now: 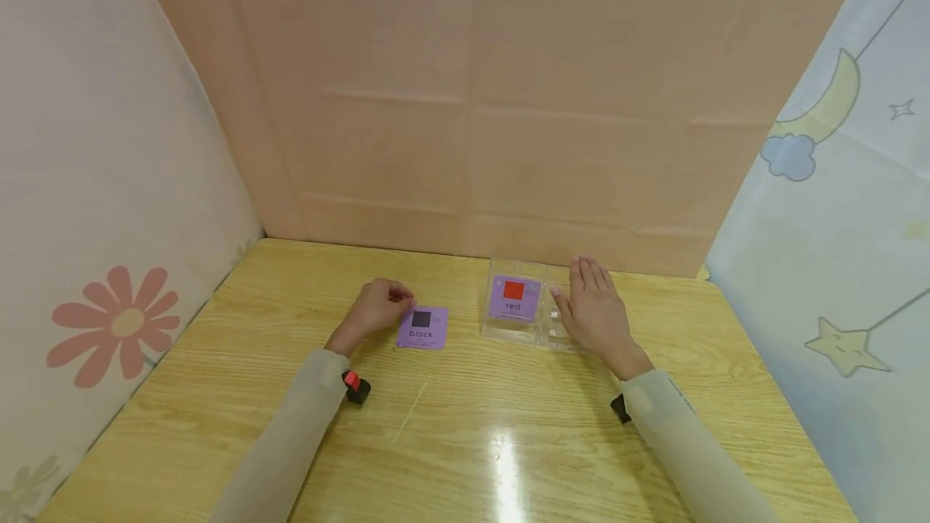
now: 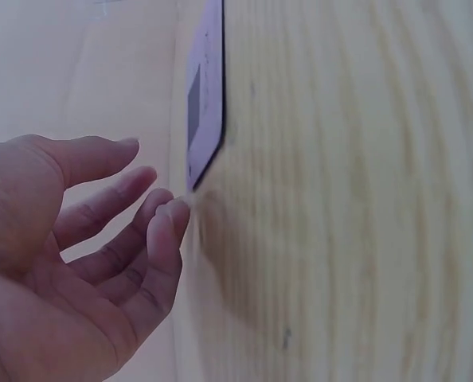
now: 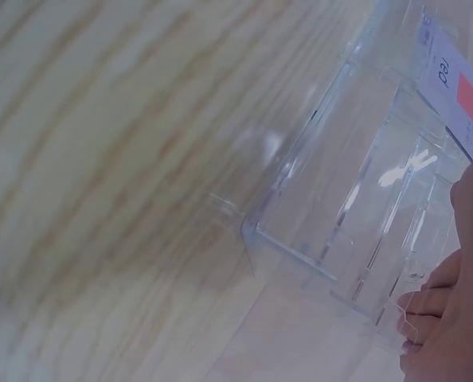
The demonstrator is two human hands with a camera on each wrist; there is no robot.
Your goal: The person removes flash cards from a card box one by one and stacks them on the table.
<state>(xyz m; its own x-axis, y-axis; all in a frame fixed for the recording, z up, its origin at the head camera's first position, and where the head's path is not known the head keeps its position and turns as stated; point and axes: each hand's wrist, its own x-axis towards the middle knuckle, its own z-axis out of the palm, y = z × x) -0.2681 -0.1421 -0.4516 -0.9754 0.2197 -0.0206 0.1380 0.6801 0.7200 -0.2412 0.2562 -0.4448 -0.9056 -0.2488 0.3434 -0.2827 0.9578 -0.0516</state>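
Observation:
A purple card (image 1: 429, 337) with a dark square and the word "black" lies flat on the table. My left hand (image 1: 376, 307) is at its upper left corner; in the left wrist view, the fingers bend loosely at the card (image 2: 209, 103), and the thumb stands apart. Whether a fingertip touches the card's edge, I cannot tell. To the right is a clear plastic holder (image 1: 516, 336), its left section bearing a purple card (image 1: 514, 309) marked "red". My right hand (image 1: 599, 313) rests over the holder's right section, fingers extended, covering part of it.
The wooden table (image 1: 450, 426) meets an upright tan backdrop (image 1: 472, 144) just behind the holder. Pale decorated panels border it, with a flower print (image 1: 127, 323) on the left and a star print (image 1: 846, 349) on the right.

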